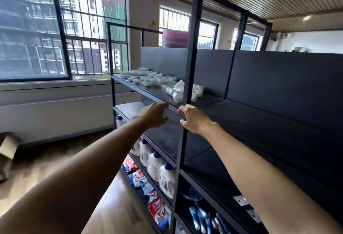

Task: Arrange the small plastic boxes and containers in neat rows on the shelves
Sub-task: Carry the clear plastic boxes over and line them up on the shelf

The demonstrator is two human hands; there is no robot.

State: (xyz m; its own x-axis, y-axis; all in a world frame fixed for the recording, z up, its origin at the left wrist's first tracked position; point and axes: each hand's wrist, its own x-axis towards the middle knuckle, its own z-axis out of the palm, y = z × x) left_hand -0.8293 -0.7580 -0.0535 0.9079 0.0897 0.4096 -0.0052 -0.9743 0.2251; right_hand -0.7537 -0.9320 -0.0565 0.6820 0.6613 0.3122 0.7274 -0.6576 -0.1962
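White plastic containers (159,83) lie jumbled on the far shelf (148,92), so I reach my left hand (155,116) and right hand (193,119) up, both loose-fingered and empty.

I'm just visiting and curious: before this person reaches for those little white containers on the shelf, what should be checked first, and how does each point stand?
1. Left hand free: ok, fingers relaxed, nothing in it.
2. Right hand free: cannot tell, something pale shows at its fingertips.
3. White containers in neat rows: not ok, a jumbled heap.
4. Bare room on the top shelf: ok.
5. Upright post blocking the reach: not ok, it crosses the heap.
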